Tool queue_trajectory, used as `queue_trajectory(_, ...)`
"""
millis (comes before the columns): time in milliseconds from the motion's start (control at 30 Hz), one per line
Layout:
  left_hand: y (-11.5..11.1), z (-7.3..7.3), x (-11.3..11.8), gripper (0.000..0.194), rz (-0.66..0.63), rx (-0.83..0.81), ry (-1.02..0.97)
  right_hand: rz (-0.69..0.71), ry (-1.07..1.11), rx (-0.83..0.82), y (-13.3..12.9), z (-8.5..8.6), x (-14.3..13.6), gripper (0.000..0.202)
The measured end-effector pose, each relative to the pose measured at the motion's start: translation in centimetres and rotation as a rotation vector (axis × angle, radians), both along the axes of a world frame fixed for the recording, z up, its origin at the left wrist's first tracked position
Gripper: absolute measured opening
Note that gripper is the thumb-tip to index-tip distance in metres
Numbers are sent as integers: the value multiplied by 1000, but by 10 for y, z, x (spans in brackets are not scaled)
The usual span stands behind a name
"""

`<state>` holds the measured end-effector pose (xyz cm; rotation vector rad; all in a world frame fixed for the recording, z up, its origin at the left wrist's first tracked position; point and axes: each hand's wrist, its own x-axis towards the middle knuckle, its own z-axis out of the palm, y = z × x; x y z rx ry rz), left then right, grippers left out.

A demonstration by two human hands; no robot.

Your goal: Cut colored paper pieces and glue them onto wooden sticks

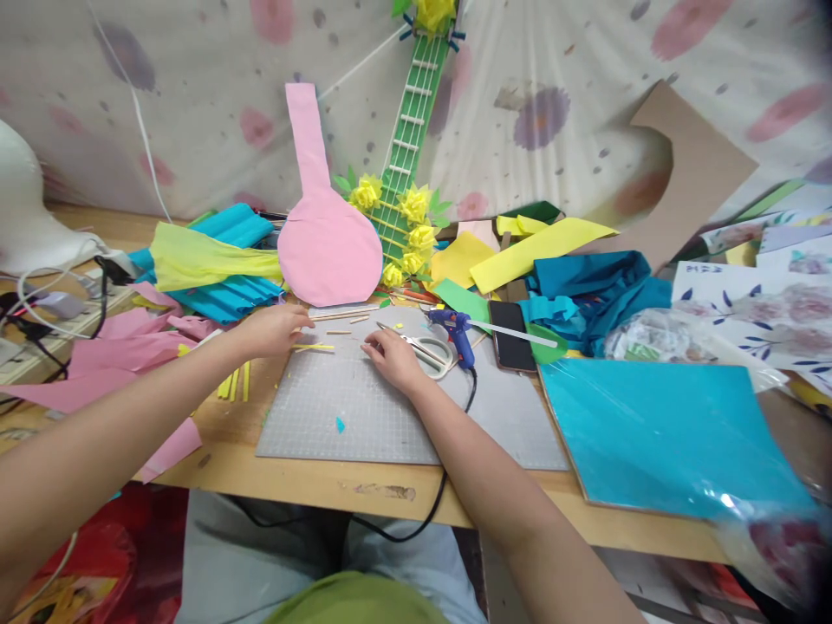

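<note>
Over the left edge of the grey cutting mat (351,407), my left hand (278,331) hovers near thin wooden sticks (339,317) and narrow yellow strips (315,347); its fingers are bent and what they touch is too small to tell. My right hand (390,354) is beside the white-handled scissors (430,354), fingers apart and holding nothing visible. To its right lies a blue glue gun (458,334) with a clear stick. Behind the hands, a pink paper instrument shape (330,251) leans upright next to a green one (408,139) with white strings and yellow flowers.
A phone (511,336) lies right of the glue gun. At the right is a blue sheet (669,433); crumpled blue paper (591,290) sits behind it. Pink paper scraps (117,360) and a power strip (65,334) are at the left. A black cord crosses the front edge.
</note>
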<state>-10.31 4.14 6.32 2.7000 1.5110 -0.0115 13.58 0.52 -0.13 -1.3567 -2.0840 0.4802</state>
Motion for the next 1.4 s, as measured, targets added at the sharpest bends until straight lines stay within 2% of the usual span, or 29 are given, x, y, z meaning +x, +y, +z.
queue_trajectory(133, 9, 2, -1, 33, 114, 48, 25, -12, 39, -21, 2, -2, 1, 15)
queue_trajectory(200, 12, 2, -3, 34, 179, 15, 5, -20, 55, -36, 3, -2, 2, 15)
queue_trajectory(300, 10, 5, -3, 33, 261, -34, -46, -25, 66, -43, 3, -2, 2, 15)
queue_trajectory(367, 5, 7, 1, 35, 308, -12, -51, -28, 76, -42, 3, -2, 2, 15)
queue_trajectory(433, -1, 7, 10, 39, 306, 32, -41, -32, 103, -33, 3, -3, 1, 16)
queue_trajectory(633, -12, -3, 48, 32, 104, 64, -48, -117, 212, -28, 4, -4, 1, 21)
queue_trajectory(700, -13, -4, 54, 31, 88, 45, -56, -129, 204, -19, 3, -4, 2, 21)
queue_trajectory(1000, -6, -1, 38, 26, 129, -11, -71, -100, 64, -34, -1, -2, 3, 18)
queue_trajectory(1233, -7, 3, 40, 25, 262, 28, -82, -122, 24, -57, 1, -1, 1, 20)
queue_trajectory(1400, -10, -3, 39, 28, 319, 13, -133, -148, 48, -100, 3, 1, 0, 19)
